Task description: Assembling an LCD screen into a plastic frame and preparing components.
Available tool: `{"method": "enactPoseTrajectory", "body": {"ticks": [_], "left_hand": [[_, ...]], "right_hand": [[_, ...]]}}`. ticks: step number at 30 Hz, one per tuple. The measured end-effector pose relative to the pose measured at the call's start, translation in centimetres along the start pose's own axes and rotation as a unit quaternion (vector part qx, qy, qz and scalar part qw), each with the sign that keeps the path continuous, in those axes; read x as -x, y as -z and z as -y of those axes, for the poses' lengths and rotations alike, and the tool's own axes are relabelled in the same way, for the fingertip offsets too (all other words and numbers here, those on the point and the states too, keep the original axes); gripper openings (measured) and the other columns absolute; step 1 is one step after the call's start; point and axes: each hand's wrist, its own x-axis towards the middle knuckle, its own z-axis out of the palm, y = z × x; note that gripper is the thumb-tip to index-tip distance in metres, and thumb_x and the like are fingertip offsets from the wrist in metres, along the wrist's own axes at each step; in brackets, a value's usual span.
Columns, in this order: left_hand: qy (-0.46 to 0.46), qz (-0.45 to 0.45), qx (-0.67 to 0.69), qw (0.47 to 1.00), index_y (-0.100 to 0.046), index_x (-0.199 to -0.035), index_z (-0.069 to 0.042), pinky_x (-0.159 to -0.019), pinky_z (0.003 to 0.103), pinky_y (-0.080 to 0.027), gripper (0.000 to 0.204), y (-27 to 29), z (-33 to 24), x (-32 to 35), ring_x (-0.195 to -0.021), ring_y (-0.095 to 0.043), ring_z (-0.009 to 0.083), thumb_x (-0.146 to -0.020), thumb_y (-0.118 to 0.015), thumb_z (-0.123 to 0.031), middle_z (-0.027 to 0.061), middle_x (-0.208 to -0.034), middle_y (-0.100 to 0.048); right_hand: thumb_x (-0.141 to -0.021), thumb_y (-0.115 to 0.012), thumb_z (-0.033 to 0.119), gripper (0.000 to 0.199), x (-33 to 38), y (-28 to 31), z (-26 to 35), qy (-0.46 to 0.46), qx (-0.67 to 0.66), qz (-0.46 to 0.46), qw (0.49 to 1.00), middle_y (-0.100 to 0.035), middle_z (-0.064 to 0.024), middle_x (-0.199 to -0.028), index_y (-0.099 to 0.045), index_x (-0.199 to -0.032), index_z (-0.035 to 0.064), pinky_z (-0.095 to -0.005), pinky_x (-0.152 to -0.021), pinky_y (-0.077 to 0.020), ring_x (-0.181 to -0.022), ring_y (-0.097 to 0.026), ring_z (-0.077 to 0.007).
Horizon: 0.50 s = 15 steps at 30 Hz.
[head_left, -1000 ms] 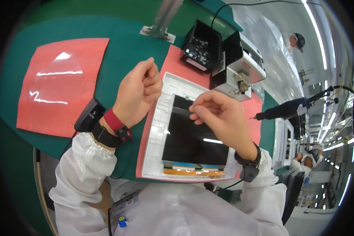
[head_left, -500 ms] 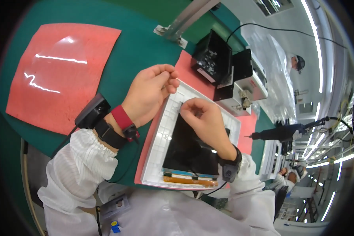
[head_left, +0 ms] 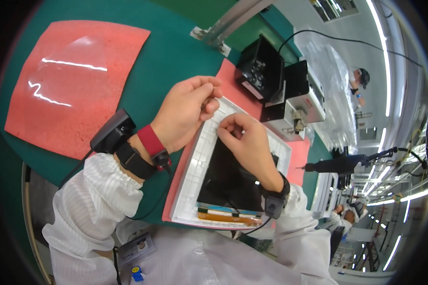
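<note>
A white plastic frame (head_left: 187,194) lies tilted on a pink mat, with a flat black screen panel (head_left: 223,178) inside it. Along the panel's near edge runs an orange-brown strip (head_left: 228,218). My left hand (head_left: 185,109) is over the frame's far left corner, its fingers curled in against the thumb. Above the panel's far end, my right hand (head_left: 247,145) has thumb and forefinger pinched together. Whatever either hand holds, if anything, is too small or hidden to make out. Dark bands with cabled devices circle both wrists, plus a red strap (head_left: 150,140) on the left.
At the left, a pink mat (head_left: 76,118) bears a clear shiny sheet. Beyond the frame stand a black bin (head_left: 260,66) of small parts and a metal-fronted box device (head_left: 295,116). A black electric screwdriver (head_left: 335,164) hangs at the right. Other people work farther off.
My left hand's fingers have shifted slightly to the right. My right hand has risen a little, its pinch kept. The view has moved slightly.
</note>
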Motion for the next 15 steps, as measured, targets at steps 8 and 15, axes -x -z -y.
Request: {"method": "enactPoseTrajectory", "body": {"ticks": [8,15], "left_hand": [[0.000,0.003,-0.002,1.000,-0.052,-0.113,0.000,-0.056,0.019,-0.037,0.017,-0.04,-0.13,0.00,-0.067,-0.049,0.0065,-0.100,-0.046,-0.008,0.0025,-0.091,-0.056],[-0.009,0.020,-0.041,0.999,-0.053,-0.117,0.002,-0.076,0.025,-0.049,0.022,-0.82,-0.59,0.40,-0.088,-0.058,0.0139,-0.101,-0.048,-0.012,0.0092,-0.105,-0.061]], "right_hand": [[-0.076,-0.069,0.005,0.006,0.15,-0.51,0.39,0.053,0.041,-0.031,0.997,-0.061,-0.0111,-0.073,-0.066,-0.080,0.0010,-0.0330,-0.060,-0.0469,-0.064,-0.059,-0.0227],[-0.078,-0.067,0.004,0.008,0.18,0.31,0.76,0.073,0.043,-0.044,0.995,-0.062,-0.0126,-0.074,-0.063,-0.082,-0.0004,-0.0337,-0.060,-0.0480,-0.064,-0.060,-0.0252]]}}
